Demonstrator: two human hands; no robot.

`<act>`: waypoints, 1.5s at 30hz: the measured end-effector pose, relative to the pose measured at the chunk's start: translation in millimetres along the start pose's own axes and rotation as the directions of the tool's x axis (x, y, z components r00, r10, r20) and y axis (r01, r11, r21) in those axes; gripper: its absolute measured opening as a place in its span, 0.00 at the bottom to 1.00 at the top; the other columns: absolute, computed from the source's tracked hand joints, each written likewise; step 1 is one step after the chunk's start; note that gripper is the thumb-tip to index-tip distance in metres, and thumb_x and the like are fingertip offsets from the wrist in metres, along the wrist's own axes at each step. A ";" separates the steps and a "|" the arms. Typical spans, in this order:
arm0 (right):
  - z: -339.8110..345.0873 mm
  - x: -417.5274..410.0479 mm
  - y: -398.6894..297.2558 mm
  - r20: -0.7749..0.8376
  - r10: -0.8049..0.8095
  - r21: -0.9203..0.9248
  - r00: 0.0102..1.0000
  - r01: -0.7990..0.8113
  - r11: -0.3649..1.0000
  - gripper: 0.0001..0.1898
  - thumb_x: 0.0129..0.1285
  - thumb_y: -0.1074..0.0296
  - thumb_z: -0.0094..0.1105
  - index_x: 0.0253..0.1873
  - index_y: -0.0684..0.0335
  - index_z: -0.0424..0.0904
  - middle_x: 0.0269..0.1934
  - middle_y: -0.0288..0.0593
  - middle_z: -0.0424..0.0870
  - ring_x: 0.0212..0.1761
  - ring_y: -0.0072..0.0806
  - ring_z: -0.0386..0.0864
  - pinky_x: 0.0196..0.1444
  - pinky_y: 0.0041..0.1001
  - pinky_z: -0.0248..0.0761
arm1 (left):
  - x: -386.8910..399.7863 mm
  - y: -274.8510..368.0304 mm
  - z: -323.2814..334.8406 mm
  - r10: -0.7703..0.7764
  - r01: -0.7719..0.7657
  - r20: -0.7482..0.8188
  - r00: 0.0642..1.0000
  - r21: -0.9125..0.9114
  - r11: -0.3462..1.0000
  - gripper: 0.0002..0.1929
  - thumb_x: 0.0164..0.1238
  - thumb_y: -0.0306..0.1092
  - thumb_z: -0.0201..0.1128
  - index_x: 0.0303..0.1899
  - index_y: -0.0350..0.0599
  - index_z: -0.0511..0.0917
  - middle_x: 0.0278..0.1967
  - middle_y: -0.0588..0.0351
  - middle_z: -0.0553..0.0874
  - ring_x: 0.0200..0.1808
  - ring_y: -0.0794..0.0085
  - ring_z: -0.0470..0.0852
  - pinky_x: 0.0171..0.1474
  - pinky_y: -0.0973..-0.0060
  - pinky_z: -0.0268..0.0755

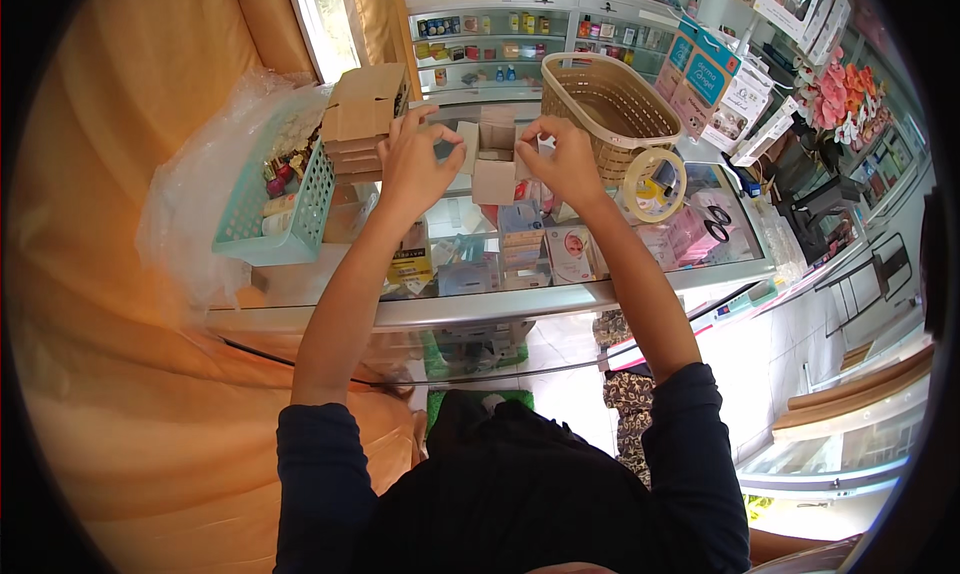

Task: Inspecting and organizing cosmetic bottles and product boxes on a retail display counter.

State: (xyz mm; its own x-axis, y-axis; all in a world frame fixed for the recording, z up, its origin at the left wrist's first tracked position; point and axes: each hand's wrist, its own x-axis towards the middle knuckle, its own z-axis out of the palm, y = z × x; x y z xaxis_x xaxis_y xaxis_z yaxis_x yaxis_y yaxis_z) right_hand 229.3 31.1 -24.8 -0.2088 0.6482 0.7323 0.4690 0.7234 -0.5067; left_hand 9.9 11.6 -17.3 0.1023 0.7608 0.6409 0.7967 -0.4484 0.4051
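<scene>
A small cardboard box (495,178) stands on the glass counter before me, its top flaps spread outward. My left hand (421,157) is at its left flap, with thumb and forefinger curved close to the flap's edge and the other fingers apart. On the other side, my right hand (562,154) has thumb and forefinger at the right flap. Whether either hand pinches the cardboard or only touches it cannot be told. Just behind my left hand are larger cardboard boxes (365,108). A roll of clear tape (655,186) leans against a beige plastic basket (611,101) beyond my right hand.
A mint plastic basket (279,244) holding bottles stands at the left beside clear plastic wrap (187,191). Black-handled scissors (716,223) lie at the right of the glass counter (480,304). Hanging packages (697,71) and artificial flowers (836,97) are farther right. Stocked shelves (487,41) stand behind.
</scene>
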 end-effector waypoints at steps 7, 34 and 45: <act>-3.6 3.4 -13.0 0.158 0.302 0.015 0.940 -0.308 0.951 0.23 0.53 0.55 0.71 0.44 0.71 0.82 0.27 0.48 0.83 0.33 0.32 0.81 0.34 0.30 0.75 | 0.2 3.4 -4.2 -0.074 0.074 0.189 0.979 0.008 0.997 0.19 0.56 0.55 0.69 0.34 0.47 0.87 0.63 0.52 0.74 0.65 0.57 0.65 0.63 0.50 0.53; -13.7 52.1 -0.2 0.791 0.236 -0.122 0.565 -0.232 0.965 0.61 0.35 0.47 0.79 0.73 0.67 0.53 0.66 0.53 0.62 0.58 0.38 0.69 0.58 0.30 0.65 | 1.1 0.9 -8.9 -0.015 0.041 0.327 0.945 -0.072 0.997 0.31 0.36 0.60 0.78 0.35 0.41 0.85 0.65 0.48 0.71 0.69 0.56 0.61 0.67 0.46 0.47; -14.1 26.7 11.0 0.736 0.166 -0.115 0.656 -0.120 0.986 0.50 0.49 0.47 0.73 0.74 0.61 0.56 0.73 0.50 0.54 0.60 0.37 0.71 0.55 0.30 0.68 | 1.1 4.5 -11.8 -0.027 0.059 0.346 0.938 -0.083 0.995 0.31 0.34 0.60 0.79 0.36 0.43 0.85 0.65 0.48 0.71 0.70 0.56 0.61 0.67 0.44 0.44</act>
State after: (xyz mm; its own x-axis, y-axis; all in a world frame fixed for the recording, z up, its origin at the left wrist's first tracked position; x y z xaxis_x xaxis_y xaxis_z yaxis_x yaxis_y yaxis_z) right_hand 241.0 53.0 -4.4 -0.6912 0.7200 0.0615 0.5862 0.6084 -0.5350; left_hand 6.6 4.9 -7.1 0.2808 0.8878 0.3646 0.7490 -0.4403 0.4951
